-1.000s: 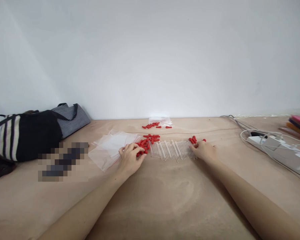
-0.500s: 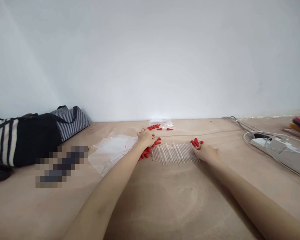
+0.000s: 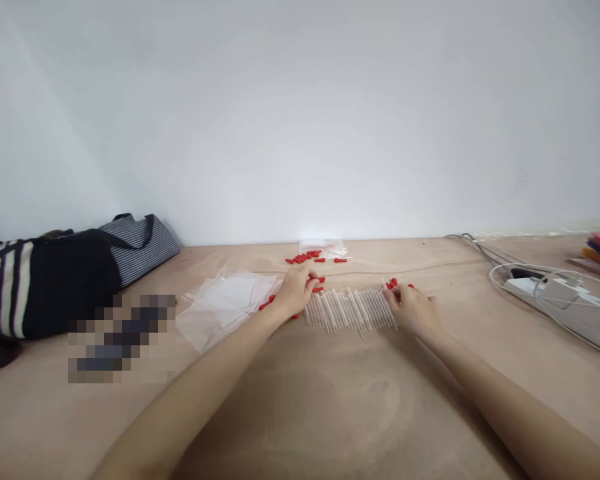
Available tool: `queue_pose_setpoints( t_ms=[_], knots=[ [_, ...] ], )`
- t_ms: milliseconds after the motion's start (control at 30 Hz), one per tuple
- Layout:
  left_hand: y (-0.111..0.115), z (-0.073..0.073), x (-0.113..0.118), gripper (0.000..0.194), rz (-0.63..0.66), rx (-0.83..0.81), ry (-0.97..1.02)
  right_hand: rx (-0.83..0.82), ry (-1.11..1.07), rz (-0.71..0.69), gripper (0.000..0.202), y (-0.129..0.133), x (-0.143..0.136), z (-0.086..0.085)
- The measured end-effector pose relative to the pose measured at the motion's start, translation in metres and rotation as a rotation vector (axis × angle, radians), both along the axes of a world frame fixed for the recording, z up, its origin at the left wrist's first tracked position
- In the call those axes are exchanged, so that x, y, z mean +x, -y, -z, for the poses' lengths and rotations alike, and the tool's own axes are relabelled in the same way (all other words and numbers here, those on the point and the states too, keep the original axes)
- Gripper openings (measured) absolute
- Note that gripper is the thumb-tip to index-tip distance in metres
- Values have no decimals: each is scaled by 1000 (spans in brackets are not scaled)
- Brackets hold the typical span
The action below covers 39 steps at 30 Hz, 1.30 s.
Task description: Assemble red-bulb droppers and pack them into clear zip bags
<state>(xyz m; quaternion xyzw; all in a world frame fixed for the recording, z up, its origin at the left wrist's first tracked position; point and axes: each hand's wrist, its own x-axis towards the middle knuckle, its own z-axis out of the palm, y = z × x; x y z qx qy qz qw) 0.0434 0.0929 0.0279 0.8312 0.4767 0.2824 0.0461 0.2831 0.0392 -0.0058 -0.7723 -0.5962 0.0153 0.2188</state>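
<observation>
One clear tube (image 3: 384,285) is pinched, best lightly, by the fingers of the right hand (image 3: 416,308) beside the tube row (image 3: 350,311) on the counter (image 3: 360,407), while red bulbs (image 3: 320,289) are partly covered by the left hand (image 3: 294,288), its hold unclear.

Diffuse light, wall (image 3: 320,167) brightest around centre; soft shadows on table (image 3: 300,407); patch (image 3: 123,337) pixelated.

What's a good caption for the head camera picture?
Bare left hand and right hand among small red bulb-shaped pieces and thin clear tubes.
</observation>
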Motion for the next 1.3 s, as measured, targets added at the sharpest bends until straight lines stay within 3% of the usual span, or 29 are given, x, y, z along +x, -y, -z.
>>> queue_pose_setpoints(
  t_ms=[167,300,433,533,867,1100,1300],
  knots=[
    [70,21,-20,10,195,-37,133,321,-316,-330,23,18,-24,5],
    [95,35,-24,18,180,-94,203,430,-336,-565,18,35,-51,12],
    [96,38,-22,14,133,-159,262,418,-194,-752,19,44,-65,19],
    [93,38,-22,9,106,-176,307,389,-158,-816,18,46,-67,20],
    [93,40,-24,9,99,-163,281,328,-169,-888,18,48,-70,18],
    [94,40,-22,13,125,-201,378,365,-200,-847,17,55,-75,19],
    [95,40,-22,12,137,-167,384,437,-162,-919,16,54,-74,19]
  ],
)
